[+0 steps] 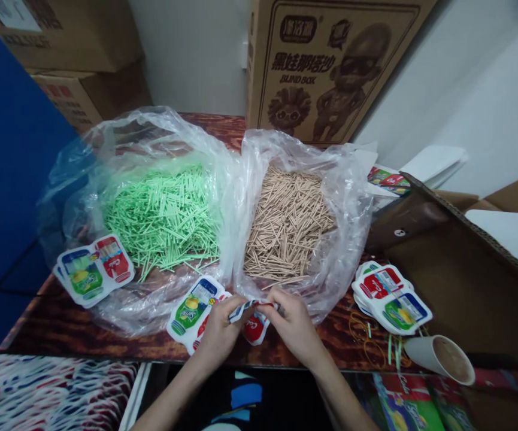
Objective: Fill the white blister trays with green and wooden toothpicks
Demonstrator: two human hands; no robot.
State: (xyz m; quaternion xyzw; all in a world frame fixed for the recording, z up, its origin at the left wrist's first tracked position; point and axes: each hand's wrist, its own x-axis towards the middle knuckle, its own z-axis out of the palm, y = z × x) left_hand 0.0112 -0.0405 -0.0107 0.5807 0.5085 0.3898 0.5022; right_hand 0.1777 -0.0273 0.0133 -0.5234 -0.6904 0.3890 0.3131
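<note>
My left hand and my right hand meet near the table's front edge. Both are closed on a small printed card pack, tilted so that its upper edge faces me; red Cola print shows below the fingers. Partly under my left hand lies another card pack with green Sprite and red print. Just beyond the hands, a clear plastic bag stands open around many thin brown sticks. To its left, a second clear bag holds pale green sticks.
Card packs lie on the left bag's edge. More packs are stacked at right, near rubber bands and a tipped paper cup. An open carton borders the right; a Blind Box carton stands behind.
</note>
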